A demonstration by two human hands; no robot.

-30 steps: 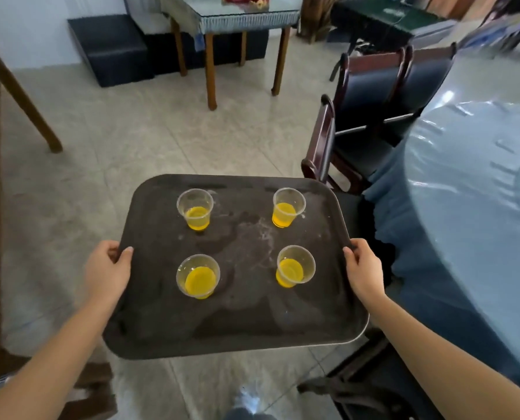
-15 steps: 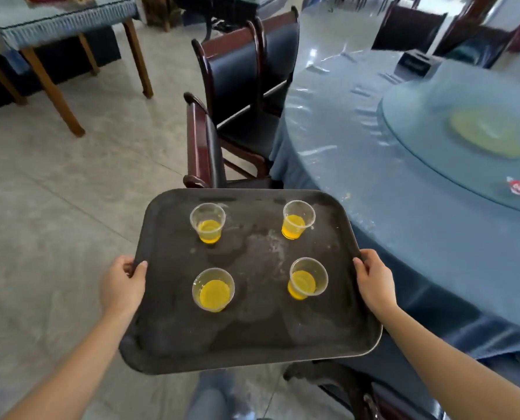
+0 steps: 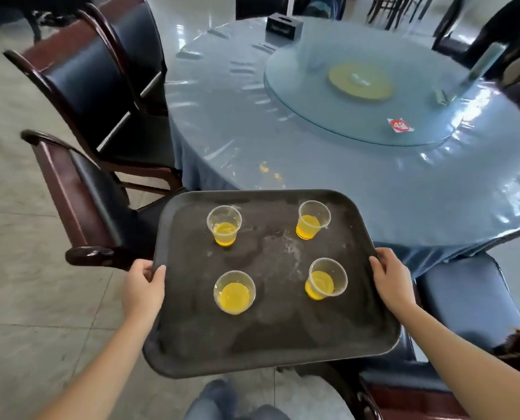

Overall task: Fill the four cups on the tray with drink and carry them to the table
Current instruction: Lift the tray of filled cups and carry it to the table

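The left hand point(image 3: 142, 287) grips the left rim of the tray point(image 3: 276, 338), thumb curled over the edge on top. The right hand point(image 3: 390, 284) grips the right rim the same way. The dark tray is held roughly level in front of the person, its bare floor showing wet smears.

Four clear cups stand upright on it, well apart in a square: far-left cup point(image 3: 224, 225), far-right cup point(image 3: 313, 219), near-left cup point(image 3: 234, 292) and near-right cup point(image 3: 326, 278). Each is partly filled with yellow drink.

The tray's far edge overlaps the near edge of the round surface point(image 3: 283, 140), which wears a blue cloth under clear plastic; whether they touch cannot be told. A glass turntable point(image 3: 358, 86) sits on the surface, with a black box point(image 3: 284, 25) beyond it. Two dark chairs point(image 3: 95, 86) stand to the left, and a padded seat point(image 3: 470, 298) lies under the right forearm. The floor point(image 3: 25, 298) is pale tile.
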